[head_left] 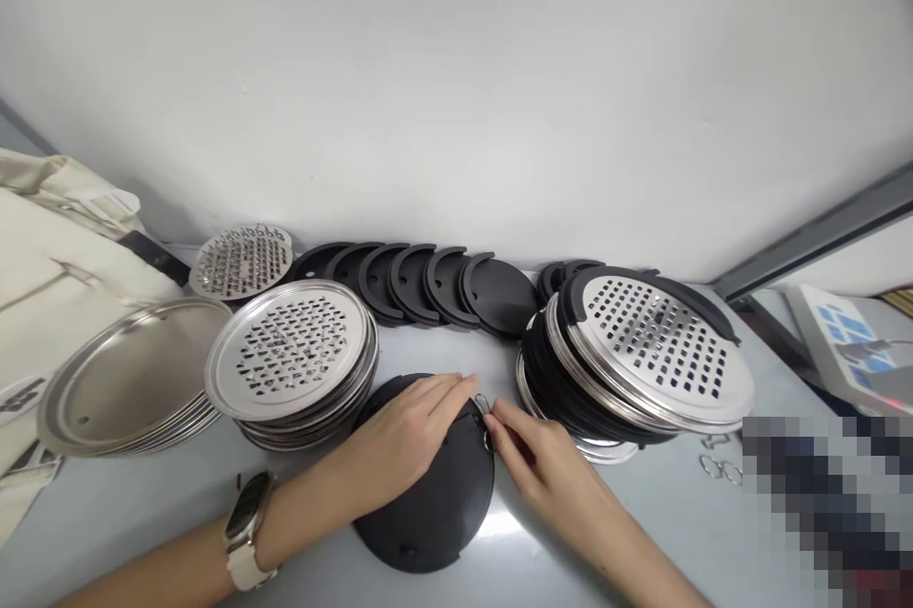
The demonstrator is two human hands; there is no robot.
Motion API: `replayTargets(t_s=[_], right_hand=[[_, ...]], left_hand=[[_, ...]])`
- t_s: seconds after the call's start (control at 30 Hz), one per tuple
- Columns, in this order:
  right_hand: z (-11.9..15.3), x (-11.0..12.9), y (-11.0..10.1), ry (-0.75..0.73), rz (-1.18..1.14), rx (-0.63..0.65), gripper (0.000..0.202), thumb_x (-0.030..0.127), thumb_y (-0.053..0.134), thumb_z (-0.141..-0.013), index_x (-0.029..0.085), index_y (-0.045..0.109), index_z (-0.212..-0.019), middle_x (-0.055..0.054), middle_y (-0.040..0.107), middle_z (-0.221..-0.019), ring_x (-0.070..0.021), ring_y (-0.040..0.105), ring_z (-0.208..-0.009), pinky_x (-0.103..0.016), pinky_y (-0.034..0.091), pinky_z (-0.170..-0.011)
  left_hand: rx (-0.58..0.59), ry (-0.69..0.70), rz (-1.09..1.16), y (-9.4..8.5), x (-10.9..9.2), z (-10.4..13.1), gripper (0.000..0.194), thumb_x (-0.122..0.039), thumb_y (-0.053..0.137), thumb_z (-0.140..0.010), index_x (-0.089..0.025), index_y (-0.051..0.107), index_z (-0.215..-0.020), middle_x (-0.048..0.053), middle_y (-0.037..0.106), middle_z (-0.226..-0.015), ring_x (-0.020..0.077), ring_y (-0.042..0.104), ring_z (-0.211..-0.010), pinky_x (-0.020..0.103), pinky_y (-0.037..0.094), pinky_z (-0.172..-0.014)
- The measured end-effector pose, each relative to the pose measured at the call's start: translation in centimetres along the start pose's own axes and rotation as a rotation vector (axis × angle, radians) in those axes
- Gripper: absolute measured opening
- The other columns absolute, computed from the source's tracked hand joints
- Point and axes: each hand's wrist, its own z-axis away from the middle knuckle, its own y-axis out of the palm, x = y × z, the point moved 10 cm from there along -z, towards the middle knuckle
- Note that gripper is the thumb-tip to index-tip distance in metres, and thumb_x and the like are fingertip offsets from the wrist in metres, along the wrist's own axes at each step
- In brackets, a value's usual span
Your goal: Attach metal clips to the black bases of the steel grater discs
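Observation:
A round black plastic disc (442, 518) lies on the table in front of me. My left hand (399, 432) rests across its upper part, fingers stretched out together and pointing to its upper right edge. At that edge my right hand (538, 456) is closed in a pinch on a small metal wire clip (482, 403), whose loop sticks up past the fingertips. A rounded metal part shows just below the thumb and forefinger. Whether the clip is joined to the disc cannot be made out. On my left wrist is a watch (249, 513).
Stacked perforated metal grater plates (292, 351) and plain metal trays (143, 370) stand left. Black discs (499, 294) overlap along the wall. A mixed stack topped by a grater plate (656, 342) stands right, near loose metal rings (720, 468). Cream fabric (57, 275) lies far left.

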Motion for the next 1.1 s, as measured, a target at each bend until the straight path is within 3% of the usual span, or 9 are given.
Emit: replayTargets(t_s=[0.53,0.7,0.9,1.1], right_hand=[[-0.4,-0.4,0.9,-0.016,0.101,0.01,0.024,0.028,0.029,-0.101,0.025,0.029,-0.077,0.006,0.037,-0.06,-0.0155,0.04,-0.051,-0.027,0.026,-0.053],[-0.5,-0.2,0.9,-0.031,0.14,0.012,0.022,0.025,0.029,-0.099,0.025,0.032,-0.077,0.005,0.04,-0.059,-0.0162,0.041,-0.051,-0.027,0.026,-0.053],[-0.5,-0.1,1.0,-0.035,0.182,0.026,0.022,0.023,0.029,-0.099,0.025,0.036,-0.078,0.004,0.044,-0.058,-0.0164,0.044,-0.049,-0.027,0.026,-0.052],[-0.5,0.1,0.9,-0.046,0.235,0.03,0.022,0.023,0.029,-0.1,0.024,0.041,-0.08,0.003,0.047,-0.057,-0.0161,0.045,-0.048,-0.027,0.025,-0.051]], left_hand=[[-0.102,0.016,-0.126,-0.6,-0.2,-0.4,0.043,0.003,0.035,-0.086,-0.008,0.053,-0.124,0.014,0.063,-0.12,0.0234,0.057,-0.116,0.043,0.048,-0.103],[-0.077,0.02,-0.169,0.0,-0.2,-0.5,0.05,0.008,0.033,-0.079,-0.006,0.054,-0.121,0.014,0.064,-0.119,0.0246,0.058,-0.115,0.05,0.044,-0.105],[-0.067,0.017,-0.15,0.2,-0.2,-0.8,0.049,0.007,0.032,-0.08,-0.008,0.054,-0.121,0.015,0.064,-0.118,0.0252,0.057,-0.114,0.049,0.044,-0.103],[-0.02,-0.085,-0.008,0.1,0.9,-1.0,0.046,0.005,0.034,-0.085,-0.009,0.054,-0.123,0.013,0.061,-0.121,0.0231,0.055,-0.115,0.045,0.045,-0.103]])
